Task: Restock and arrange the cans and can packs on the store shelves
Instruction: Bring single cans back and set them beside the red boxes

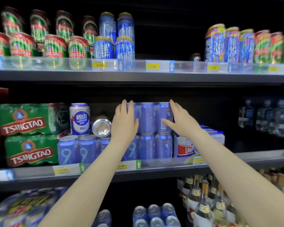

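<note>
On the middle shelf (261, 158) a purple-blue can pack (150, 117) sits stacked on top of two similar packs (147, 146). My left hand (125, 122) presses flat against the upper pack's left front, fingers spread. My right hand (182, 119) rests against its right side, fingers extended and thumb on the front. Both hands hold the pack between them. Left of my left hand a silver can (102, 126) lies on its side, and a white-and-blue Laoshan can (79, 119) stands upright beside it.
Two green Tsingtao packs (29, 135) are stacked at the left. A white Laoshan pack (202, 143) sits at the right, water bottles (269, 117) beyond it. The upper shelf holds green and blue cans with a gap (169, 45) in the middle. Bottles (205, 203) and packs stand below.
</note>
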Tool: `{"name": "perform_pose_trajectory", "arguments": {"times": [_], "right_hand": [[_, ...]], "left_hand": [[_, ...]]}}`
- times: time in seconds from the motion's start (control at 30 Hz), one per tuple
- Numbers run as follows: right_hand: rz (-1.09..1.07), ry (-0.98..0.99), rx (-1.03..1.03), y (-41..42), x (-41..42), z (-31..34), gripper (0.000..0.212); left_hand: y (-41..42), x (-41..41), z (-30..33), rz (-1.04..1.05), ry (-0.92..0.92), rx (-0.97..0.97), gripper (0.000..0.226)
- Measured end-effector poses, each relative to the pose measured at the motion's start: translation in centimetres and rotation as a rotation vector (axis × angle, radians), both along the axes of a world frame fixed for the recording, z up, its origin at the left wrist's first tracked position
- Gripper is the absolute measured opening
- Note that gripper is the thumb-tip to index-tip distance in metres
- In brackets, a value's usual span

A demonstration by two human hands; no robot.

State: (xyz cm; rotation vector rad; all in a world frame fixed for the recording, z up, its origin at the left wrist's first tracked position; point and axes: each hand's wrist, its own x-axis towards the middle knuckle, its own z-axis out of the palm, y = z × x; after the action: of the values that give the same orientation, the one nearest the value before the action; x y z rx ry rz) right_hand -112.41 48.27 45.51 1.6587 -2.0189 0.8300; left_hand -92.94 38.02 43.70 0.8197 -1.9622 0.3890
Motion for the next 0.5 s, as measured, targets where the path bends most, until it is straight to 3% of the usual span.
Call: {"name": "perform_pose_trajectory", "arguments": {"times": [0.17,0.5], "right_hand": [[-0.038,0.167,0.010,2.6,2.5,-1.6,0.072],[0.138,0.087,0.076,4.9,10.6,-3.9,0.068]], "left_hand": [[2.7,3.8,-0.9,0.000,-0.091,-0.126,0.038],[5.6,15.0,-4.3,0.233,-0.211,-0.094,0.040]]}}
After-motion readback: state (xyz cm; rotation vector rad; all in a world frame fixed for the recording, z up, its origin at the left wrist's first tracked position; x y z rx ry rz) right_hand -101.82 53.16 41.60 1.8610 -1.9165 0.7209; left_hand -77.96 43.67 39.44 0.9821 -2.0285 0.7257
